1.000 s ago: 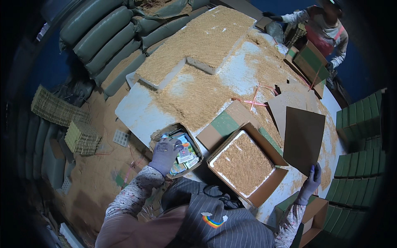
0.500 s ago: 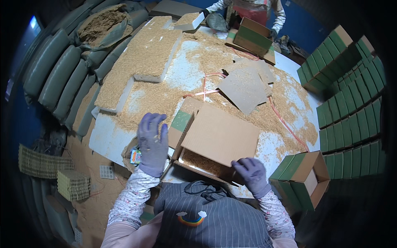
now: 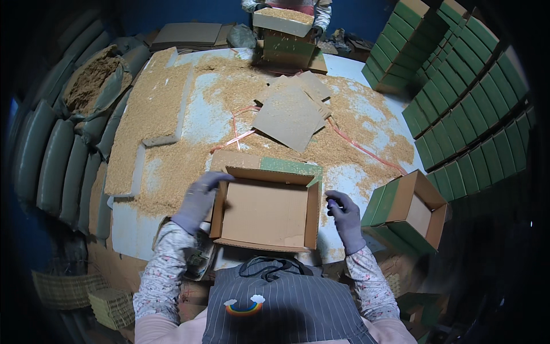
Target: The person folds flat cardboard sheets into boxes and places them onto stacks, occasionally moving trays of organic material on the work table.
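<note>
In front of me stands an open cardboard box (image 3: 314, 209), with a flat brown cardboard sheet (image 3: 264, 211) lying inside between its walls. My left hand (image 3: 197, 198), in a grey-purple glove, is at the box's left upper corner. Its fingers stretch toward the rim, and whether they touch it is hard to tell. My right hand (image 3: 345, 217), gloved alike, hovers a little off the box's right wall. Its fingers are loosely curled and apart, with nothing visible in them.
Grain-like flakes in white trays (image 3: 146, 114) and loose grey boards (image 3: 289, 114) cover parts of the white table (image 3: 129, 229). Another open green box (image 3: 418, 215) stands right. Green boxes (image 3: 470, 114) are stacked beyond; filled sacks (image 3: 51, 160) line the left. Opposite, a person holds a tray (image 3: 283, 23).
The cardboard sheet, tilted over the tray of flakes before, now lies flat in the box. My right hand has come off it; my left moved to the rim. The co-worker's tray is now above their box.
</note>
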Available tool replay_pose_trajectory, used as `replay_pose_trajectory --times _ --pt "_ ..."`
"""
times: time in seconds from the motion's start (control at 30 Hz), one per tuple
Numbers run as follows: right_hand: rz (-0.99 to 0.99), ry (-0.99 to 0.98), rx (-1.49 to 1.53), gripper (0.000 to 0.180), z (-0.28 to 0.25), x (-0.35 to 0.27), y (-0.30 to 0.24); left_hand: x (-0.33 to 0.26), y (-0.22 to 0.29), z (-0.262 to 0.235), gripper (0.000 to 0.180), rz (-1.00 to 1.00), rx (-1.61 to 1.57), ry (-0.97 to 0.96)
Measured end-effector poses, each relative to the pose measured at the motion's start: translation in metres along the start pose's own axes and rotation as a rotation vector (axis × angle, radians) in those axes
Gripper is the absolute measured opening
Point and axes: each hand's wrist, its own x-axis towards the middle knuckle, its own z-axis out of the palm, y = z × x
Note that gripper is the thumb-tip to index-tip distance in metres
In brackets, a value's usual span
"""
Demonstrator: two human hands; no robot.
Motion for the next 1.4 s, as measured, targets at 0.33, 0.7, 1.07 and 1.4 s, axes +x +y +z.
replay_pose_trajectory --times 0.33,0.7,1.07,1.4 --pt "0.42 -0.16 0.127 0.087 0.106 0.034 0.096 0.011 -0.071 0.056 0.086 -0.72 0.082 -0.287" --pt "0.407 0.284 1.207 0.068 0.026 -0.153 0.119 0.043 0.025 0.127 0.079 -0.254 -0.074 -0.468" --pt "-0.146 1.008 1.269 0.072 -0.215 -0.389 0.211 0.155 0.176 0.428 0.119 -0.216 -0.083 -0.526" --pt "0.377 0.63 0.841 0.051 -0.335 -0.151 0.106 0.21 0.111 0.464 0.093 0.032 -0.183 -0.481"
